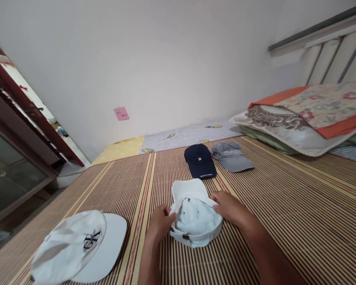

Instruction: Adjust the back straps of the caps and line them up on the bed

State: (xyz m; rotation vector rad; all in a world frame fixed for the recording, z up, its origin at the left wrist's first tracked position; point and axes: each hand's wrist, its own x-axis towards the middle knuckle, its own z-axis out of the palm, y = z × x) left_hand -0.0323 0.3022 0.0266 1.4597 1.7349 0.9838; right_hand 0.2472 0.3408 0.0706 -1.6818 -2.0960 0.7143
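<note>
A pale baseball cap point(197, 217) lies on the striped mat point(284, 206) between the left hand point(159, 221) and the right hand point(228, 206), its brim point(187, 188) pointing away from the person. Each hand's grip is pinching the edge of the cap on its own side. A dark blue baseball cap point(199, 161) sits just past the brim.

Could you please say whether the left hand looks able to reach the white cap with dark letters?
Probably yes: striped mat lies between the left hand and the white cap, though the hand would first need to release the pale blue cap.
</note>
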